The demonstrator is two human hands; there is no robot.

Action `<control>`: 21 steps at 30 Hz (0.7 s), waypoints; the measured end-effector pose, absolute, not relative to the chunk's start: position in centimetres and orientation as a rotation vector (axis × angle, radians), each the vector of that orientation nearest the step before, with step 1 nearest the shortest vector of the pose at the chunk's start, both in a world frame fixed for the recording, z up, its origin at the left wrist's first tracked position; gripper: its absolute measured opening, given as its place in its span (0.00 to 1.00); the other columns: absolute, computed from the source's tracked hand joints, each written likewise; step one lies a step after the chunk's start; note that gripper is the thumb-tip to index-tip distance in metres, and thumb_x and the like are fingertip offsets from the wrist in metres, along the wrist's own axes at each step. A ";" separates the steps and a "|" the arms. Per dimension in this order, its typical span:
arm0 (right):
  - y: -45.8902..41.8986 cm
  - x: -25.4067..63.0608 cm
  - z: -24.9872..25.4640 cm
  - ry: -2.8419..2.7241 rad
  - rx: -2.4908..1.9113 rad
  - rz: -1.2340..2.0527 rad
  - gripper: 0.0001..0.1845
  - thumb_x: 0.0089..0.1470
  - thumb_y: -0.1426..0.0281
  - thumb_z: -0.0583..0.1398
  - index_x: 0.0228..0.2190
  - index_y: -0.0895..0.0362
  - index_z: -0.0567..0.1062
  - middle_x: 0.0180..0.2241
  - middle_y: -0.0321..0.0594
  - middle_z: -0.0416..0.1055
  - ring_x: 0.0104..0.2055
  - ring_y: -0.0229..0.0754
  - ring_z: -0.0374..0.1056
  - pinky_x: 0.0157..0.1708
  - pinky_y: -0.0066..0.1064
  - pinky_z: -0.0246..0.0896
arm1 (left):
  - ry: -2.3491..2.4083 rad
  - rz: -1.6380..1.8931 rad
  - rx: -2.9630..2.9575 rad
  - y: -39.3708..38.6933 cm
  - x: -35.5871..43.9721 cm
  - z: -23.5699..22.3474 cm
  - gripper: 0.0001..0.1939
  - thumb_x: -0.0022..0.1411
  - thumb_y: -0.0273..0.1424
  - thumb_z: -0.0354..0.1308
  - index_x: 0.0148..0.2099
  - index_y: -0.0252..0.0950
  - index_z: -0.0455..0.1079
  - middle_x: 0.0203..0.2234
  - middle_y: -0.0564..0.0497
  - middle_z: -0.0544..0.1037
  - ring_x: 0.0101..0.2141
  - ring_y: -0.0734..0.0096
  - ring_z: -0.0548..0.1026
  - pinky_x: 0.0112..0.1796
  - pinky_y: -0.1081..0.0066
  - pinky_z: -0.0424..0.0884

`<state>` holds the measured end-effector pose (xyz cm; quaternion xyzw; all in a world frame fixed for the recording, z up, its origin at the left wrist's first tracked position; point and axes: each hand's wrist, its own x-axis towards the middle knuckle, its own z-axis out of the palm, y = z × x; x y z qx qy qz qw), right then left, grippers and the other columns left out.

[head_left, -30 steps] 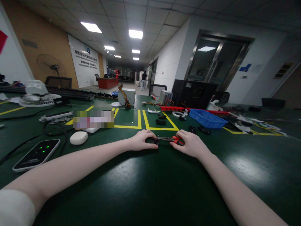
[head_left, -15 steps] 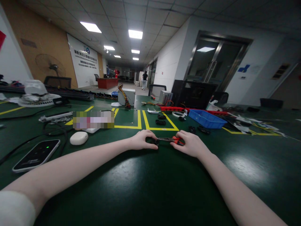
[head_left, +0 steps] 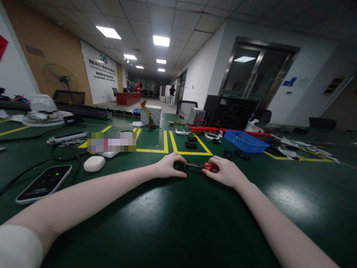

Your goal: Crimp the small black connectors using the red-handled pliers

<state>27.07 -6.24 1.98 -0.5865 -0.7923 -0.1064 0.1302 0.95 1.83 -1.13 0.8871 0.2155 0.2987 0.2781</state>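
At the middle of a dark green table [head_left: 181,219], we see the wearer's 2 bare hands facing each other, a little apart. The left hand [head_left: 170,166] is closed on a small black part [head_left: 183,168], pinching it between thumb and fingers. The right hand [head_left: 223,169] is wrapped around the red handles of long-nosed pliers [head_left: 202,166], whose tips point left and meet the edge of the part; we cannot tell whether they grip it. Just beyond the hands, we find 2 black bundles [head_left: 190,145] within yellow tape lines [head_left: 192,153]. Near the right hand, 2 more dark pieces [head_left: 242,155] lie beside a blue bin [head_left: 245,142]. To our left are a rounded white case [head_left: 94,163] and a phone-like device [head_left: 44,184] showing 1 green light.
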 end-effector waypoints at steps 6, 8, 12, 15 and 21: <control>-6.3 27.2 2.0 -2.297 -1.722 -0.246 0.22 0.56 0.49 0.53 0.28 0.54 0.70 0.30 0.38 0.69 0.29 0.40 0.64 0.26 0.30 0.52 | 0.513 0.730 2.410 2.1 0.9 -1.0 0.26 0.53 0.37 0.68 0.54 0.38 0.70 0.48 0.44 0.72 0.49 0.60 0.70 0.53 0.61 0.65; -6.2 27.2 2.0 -2.303 -1.734 -0.231 0.22 0.56 0.48 0.53 0.27 0.54 0.70 0.30 0.38 0.69 0.29 0.39 0.64 0.26 0.30 0.52 | 0.482 0.721 2.413 2.3 0.9 -1.0 0.26 0.54 0.37 0.68 0.54 0.39 0.70 0.48 0.44 0.71 0.50 0.59 0.70 0.53 0.61 0.65; -6.2 27.2 2.1 -2.316 -1.770 -0.197 0.24 0.55 0.47 0.53 0.27 0.54 0.70 0.31 0.38 0.70 0.30 0.40 0.64 0.27 0.30 0.51 | 0.448 0.738 2.407 2.4 0.9 -1.2 0.26 0.54 0.36 0.68 0.55 0.38 0.69 0.49 0.44 0.70 0.50 0.58 0.70 0.53 0.60 0.65; -6.1 27.3 2.1 -2.317 -1.792 -0.189 0.24 0.55 0.46 0.52 0.27 0.54 0.69 0.30 0.38 0.70 0.30 0.40 0.64 0.27 0.30 0.51 | 0.441 0.745 2.405 2.3 0.8 -1.3 0.26 0.54 0.35 0.68 0.55 0.38 0.70 0.49 0.43 0.70 0.50 0.58 0.70 0.54 0.59 0.65; -6.2 27.3 2.3 -2.323 -1.809 -0.192 0.24 0.55 0.46 0.53 0.26 0.54 0.69 0.29 0.38 0.70 0.29 0.40 0.64 0.25 0.30 0.50 | 0.425 0.704 2.409 2.2 0.8 -0.9 0.24 0.56 0.34 0.66 0.55 0.38 0.70 0.50 0.43 0.70 0.52 0.58 0.69 0.55 0.60 0.64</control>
